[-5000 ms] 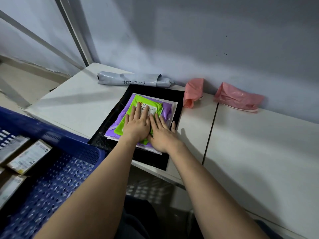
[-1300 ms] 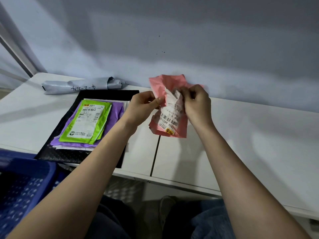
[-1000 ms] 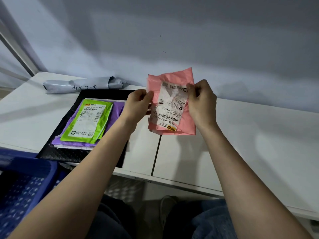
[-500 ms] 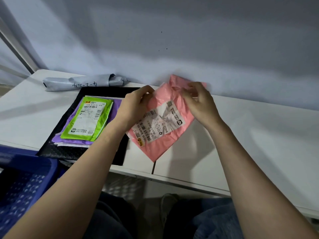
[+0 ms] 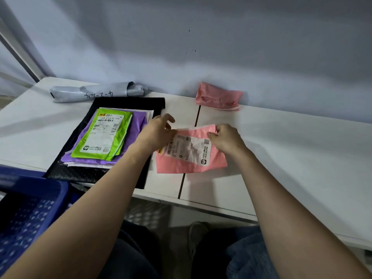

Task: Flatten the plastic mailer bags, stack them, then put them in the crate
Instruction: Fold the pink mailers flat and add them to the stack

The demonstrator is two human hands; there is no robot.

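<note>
Pinching pink mailer [image 5: 191,156] corners (label up), both hands

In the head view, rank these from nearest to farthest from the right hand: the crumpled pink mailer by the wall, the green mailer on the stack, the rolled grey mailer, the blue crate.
From the right hand:
1. Crumpled pink mailer, just behind it at the wall.
2. Green mailer, to its left, atop the stack.
3. Rolled grey mailer, far left at the wall.
4. Blue crate, lower left, off the table.
</note>
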